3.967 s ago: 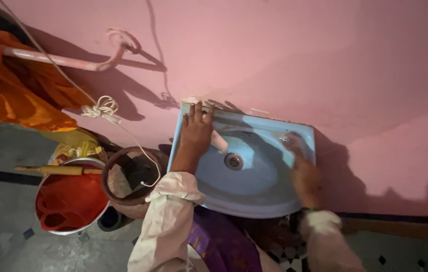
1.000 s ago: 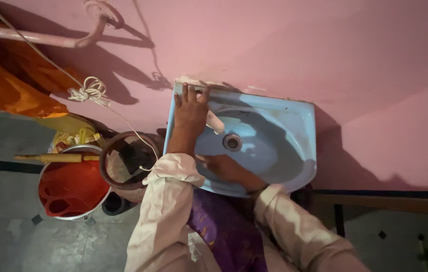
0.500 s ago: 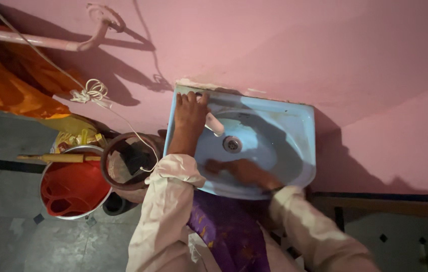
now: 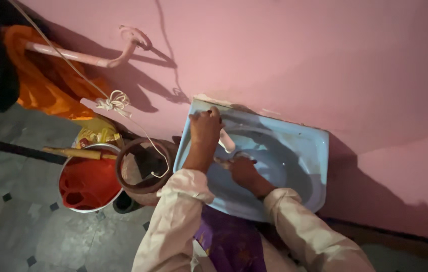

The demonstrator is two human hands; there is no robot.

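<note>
Since half a second ago, I am seeing the right hand (image 4: 241, 168) sliding from the near rim up into the middle of the blue sink (image 4: 302, 151), over the drain. In the head view, its fingers are lying flat and spread against the basin, holding nothing I can make out. The left hand (image 4: 205, 126) is pressing flat on the back left corner, just beside the pale tap (image 4: 226, 141). To its left, a red bucket (image 4: 85, 186) is standing on the floor. The basin is looking partly rubbed; I cannot tell how much is left.
</note>
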